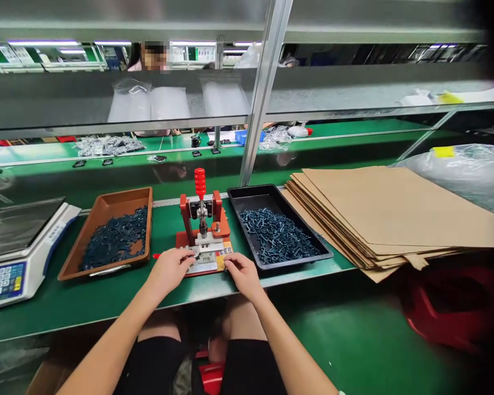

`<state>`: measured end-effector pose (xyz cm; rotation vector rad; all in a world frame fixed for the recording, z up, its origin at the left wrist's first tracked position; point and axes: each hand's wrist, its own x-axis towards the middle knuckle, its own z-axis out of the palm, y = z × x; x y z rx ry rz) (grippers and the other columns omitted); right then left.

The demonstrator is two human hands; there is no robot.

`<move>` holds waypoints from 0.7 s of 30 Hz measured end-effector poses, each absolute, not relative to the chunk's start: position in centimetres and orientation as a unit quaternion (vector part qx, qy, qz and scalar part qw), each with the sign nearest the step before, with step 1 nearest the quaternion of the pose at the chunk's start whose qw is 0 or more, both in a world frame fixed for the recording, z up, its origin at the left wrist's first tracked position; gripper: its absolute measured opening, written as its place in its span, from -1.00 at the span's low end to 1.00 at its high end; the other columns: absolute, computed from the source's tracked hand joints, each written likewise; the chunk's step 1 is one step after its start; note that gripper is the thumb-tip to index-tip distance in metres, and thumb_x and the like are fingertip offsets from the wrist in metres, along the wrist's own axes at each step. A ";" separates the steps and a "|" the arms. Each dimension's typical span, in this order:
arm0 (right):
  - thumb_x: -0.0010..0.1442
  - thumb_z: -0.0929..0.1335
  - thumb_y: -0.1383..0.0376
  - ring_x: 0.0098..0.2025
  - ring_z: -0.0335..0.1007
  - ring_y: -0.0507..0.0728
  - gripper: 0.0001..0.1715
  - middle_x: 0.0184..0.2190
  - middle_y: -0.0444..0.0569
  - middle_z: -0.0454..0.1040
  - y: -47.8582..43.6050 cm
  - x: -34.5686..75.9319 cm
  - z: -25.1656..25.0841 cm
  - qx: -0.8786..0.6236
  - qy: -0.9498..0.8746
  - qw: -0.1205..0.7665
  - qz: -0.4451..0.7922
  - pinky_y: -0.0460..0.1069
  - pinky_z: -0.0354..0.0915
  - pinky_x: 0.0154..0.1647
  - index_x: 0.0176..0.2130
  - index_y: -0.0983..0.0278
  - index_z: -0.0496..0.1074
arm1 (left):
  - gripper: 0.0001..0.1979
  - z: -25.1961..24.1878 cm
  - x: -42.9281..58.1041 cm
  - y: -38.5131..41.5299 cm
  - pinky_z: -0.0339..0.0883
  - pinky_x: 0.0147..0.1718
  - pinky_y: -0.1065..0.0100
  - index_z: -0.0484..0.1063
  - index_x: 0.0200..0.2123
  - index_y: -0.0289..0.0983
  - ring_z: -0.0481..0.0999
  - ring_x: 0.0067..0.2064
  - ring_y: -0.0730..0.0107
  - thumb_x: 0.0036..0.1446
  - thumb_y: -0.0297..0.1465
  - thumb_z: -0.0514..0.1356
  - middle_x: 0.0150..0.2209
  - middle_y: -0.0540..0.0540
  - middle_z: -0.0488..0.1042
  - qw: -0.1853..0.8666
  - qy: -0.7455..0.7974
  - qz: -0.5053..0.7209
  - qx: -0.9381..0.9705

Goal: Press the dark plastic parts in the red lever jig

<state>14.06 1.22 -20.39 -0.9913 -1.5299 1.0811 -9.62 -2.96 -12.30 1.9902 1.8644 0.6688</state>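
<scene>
A toggle-clamp press [203, 233] with an upright red handle stands on the green bench in front of me. My left hand [170, 270] is at the left side of its metal base plate, thumb and fingers pinched together over a small dark piece. At the plate's right edge is my right hand [243, 275], its fingertips closed together; whatever they hold is too small to make out. A brown tray [149, 230] of flat dark-blue pieces lies to the left. To the right, a black tray [280, 193] contains many thin dark-blue parts.
A digital scale [28, 255] stands at far left. Stacked brown cardboard sheets [395, 206] lie at right, near a clear plastic bag [461, 170]. A metal post [265, 90] rises behind the press. Across the bench sits another person [150, 57]. A red stool [448, 312] is at lower right.
</scene>
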 end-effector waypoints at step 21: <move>0.24 0.35 0.23 -0.24 0.50 0.15 -0.85 -0.27 -0.02 0.56 1.7 13.9 -19.9 -0.418 -0.653 0.495 0.391 0.02 0.43 -0.19 -0.24 0.21 0.52 | -0.78 -13.9 -5.4 0.1 0.35 -0.01 0.08 0.60 -0.22 -0.27 0.50 -0.03 0.00 0.17 -0.39 0.15 -0.14 -0.23 0.58 0.063 0.707 0.147 0.689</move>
